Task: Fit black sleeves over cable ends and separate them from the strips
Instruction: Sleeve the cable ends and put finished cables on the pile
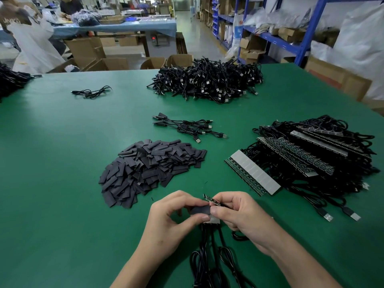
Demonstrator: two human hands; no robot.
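The job looked barely begun. A handful of cables (187,127) with black sleeves already on one end lay in the middle of the green table (62,152). To the right, a thick stack of strips (311,154) waited, their cables attached, and the heap of loose sleeves (149,169) just left of centre was large. Whether the big tangle of cables (207,82) at the far side was finished work could not be told from here. At the near edge both hands met over a short strip (212,199) whose few cables (209,246) trailed back toward the person. The left hand (176,215) was curled, thumb below and fingers above, pinching one sleeve (200,209) and holding it against the left end of the strip, apparently working it over the outermost cable end. The right hand (239,215) came in from the other side with the wrist raised, its thumb and bent fingers closed on the strip to steady it. How far the sleeve had gone on was hidden by the fingers. Breaking that end off the strip seemed the step to follow.
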